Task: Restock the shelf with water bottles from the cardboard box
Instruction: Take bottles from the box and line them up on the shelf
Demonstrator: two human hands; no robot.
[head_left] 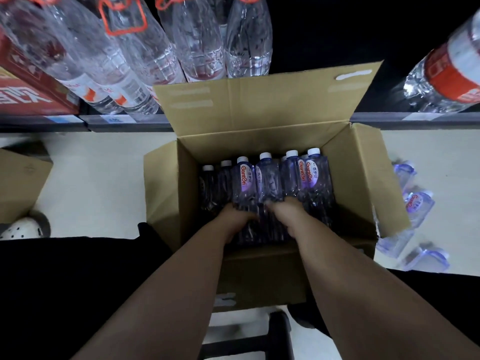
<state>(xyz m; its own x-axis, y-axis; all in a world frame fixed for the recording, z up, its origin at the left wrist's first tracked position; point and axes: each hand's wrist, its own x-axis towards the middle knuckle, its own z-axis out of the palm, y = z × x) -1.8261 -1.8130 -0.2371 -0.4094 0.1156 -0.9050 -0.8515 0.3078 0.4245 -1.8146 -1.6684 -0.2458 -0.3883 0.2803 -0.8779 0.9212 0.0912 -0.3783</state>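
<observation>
An open cardboard box (pixel 363 178) stands on the floor below me, holding several small purple-tinted water bottles with white caps. My left hand (pixel 240 219) grips the lower part of one raised bottle (pixel 242 180). My right hand (pixel 288 213) grips the base of a second raised bottle (pixel 267 178) beside it. Both bottles stand higher than the darker ones at the box's left. More upright bottles (pixel 309 175) fill the right side. The dark shelf (pixel 130 122) runs across just beyond the box.
Large clear water bottles (pixel 145 48) with red handles stand on the shelf, with a red carton (pixel 31 87) at its left and another big bottle (pixel 446 76) at the right. Several small bottles (pixel 415 203) lie on the floor right of the box. A second cardboard box (pixel 18 183) sits at left.
</observation>
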